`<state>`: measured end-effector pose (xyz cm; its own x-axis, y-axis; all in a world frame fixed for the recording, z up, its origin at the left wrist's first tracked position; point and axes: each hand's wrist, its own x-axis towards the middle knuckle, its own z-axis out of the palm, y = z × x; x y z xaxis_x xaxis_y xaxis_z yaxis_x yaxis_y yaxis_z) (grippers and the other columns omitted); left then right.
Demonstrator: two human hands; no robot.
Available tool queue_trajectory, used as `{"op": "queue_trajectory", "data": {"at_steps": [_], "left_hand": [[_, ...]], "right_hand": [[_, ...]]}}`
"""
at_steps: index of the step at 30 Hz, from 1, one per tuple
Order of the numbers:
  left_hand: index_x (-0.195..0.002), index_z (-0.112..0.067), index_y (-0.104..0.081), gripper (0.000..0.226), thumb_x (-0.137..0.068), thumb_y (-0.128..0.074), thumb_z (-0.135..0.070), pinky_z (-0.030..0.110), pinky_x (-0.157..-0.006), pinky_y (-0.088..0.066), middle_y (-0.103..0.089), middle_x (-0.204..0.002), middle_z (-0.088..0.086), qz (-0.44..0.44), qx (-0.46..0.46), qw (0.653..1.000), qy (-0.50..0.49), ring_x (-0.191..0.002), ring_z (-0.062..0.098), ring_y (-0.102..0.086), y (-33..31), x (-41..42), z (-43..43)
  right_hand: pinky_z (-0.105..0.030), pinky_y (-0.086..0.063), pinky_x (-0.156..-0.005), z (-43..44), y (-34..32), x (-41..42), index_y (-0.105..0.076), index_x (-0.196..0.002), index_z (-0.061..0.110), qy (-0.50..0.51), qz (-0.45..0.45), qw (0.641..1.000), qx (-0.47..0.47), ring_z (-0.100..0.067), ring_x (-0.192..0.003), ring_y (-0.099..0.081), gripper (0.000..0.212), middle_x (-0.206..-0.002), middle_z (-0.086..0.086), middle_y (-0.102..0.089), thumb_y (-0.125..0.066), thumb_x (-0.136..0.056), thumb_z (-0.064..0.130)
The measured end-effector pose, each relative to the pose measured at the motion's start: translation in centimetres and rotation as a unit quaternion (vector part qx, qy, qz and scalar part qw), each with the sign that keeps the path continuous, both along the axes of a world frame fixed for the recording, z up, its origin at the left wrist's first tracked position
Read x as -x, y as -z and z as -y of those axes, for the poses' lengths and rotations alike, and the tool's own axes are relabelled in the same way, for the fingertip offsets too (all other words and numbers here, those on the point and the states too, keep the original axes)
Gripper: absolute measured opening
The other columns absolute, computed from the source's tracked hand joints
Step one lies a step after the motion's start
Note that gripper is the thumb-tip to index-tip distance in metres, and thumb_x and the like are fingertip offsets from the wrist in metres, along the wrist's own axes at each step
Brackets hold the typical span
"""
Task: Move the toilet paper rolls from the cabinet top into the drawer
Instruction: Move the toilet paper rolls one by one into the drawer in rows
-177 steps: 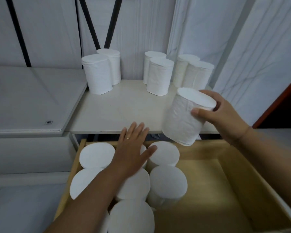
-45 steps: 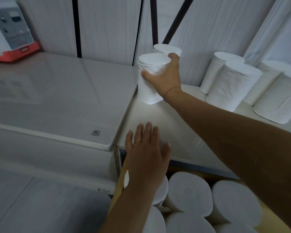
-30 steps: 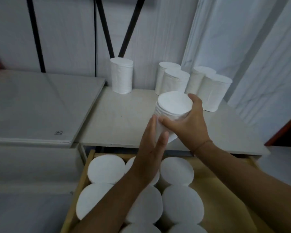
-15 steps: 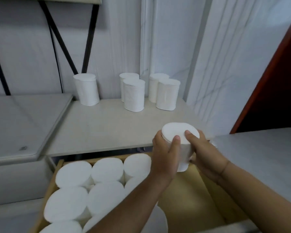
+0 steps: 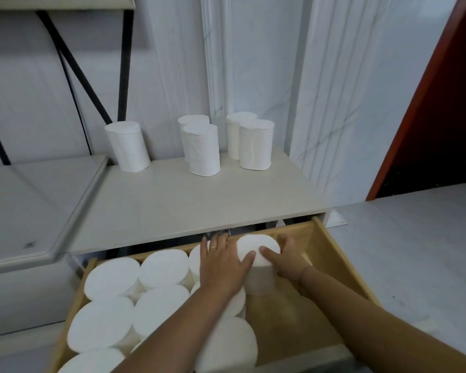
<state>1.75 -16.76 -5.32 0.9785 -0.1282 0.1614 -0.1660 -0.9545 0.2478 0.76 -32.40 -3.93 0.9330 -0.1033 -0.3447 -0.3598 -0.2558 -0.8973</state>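
My left hand and my right hand clasp one white toilet paper roll from both sides. It stands upright inside the open wooden drawer, at the back, right of the rolls packed there. Several rolls fill the drawer's left half, standing on end. On the cabinet top several rolls remain at the back: a single roll on the left, a pair in the middle and a pair on the right.
The drawer's right half shows bare wood. A grey lidded appliance top adjoins the cabinet on the left. A white marble-look wall and a red-brown door frame stand to the right, over pale floor.
Both hands have lowered the roll from above the drawer's rim into the drawer, beside the packed rolls. Earlier my right hand took it from the cabinet top's left.
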Motion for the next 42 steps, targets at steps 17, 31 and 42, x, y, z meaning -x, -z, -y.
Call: {"op": "queue_trajectory", "data": {"at_steps": [17, 31, 42], "left_hand": [[-0.143, -0.033, -0.022, 0.059, -0.090, -0.020, -0.058, 0.039, -0.115, 0.006, -0.028, -0.152, -0.007, 0.011, 0.004, 0.997, 0.070, -0.142, 0.013, -0.014, 0.6, -0.2, -2.8], [-0.144, -0.013, -0.034, 0.073, -0.091, -0.014, -0.059, 0.052, -0.116, -0.015, -0.034, -0.151, 0.009, 0.096, -0.010, 0.995, -0.007, -0.142, 0.029, -0.023, -1.4, -1.7, -4.9], [-0.150, -0.020, -0.014, 0.072, -0.091, -0.015, -0.061, 0.045, -0.115, 0.006, -0.014, -0.158, 0.004, 0.074, 0.037, 0.997, 0.000, -0.146, 0.022, -0.003, -0.5, -2.2, -5.2]], "right_hand": [[-0.036, -0.057, -0.087, 0.8, 0.0, -0.4, -0.040, -0.129, 0.022, -0.141, -0.138, 0.980, 0.003, -0.024, -0.092, -0.062, 0.061, -0.111, -0.012, -0.058, -0.038, -0.087, 0.067], [-0.028, -0.043, -0.098, -3.9, -10.1, -12.9, -0.047, -0.130, 0.014, -0.093, 0.200, 0.970, 0.098, -0.014, -0.111, -0.056, 0.063, -0.123, -0.002, -0.058, -0.067, -0.080, 0.049], [-0.034, -0.037, -0.107, -10.9, -8.1, -26.0, -0.026, -0.142, 0.011, -0.047, 0.211, 0.976, -0.005, -0.022, -0.130, -0.043, 0.097, -0.144, -0.008, -0.042, -0.084, -0.068, 0.034]]}}
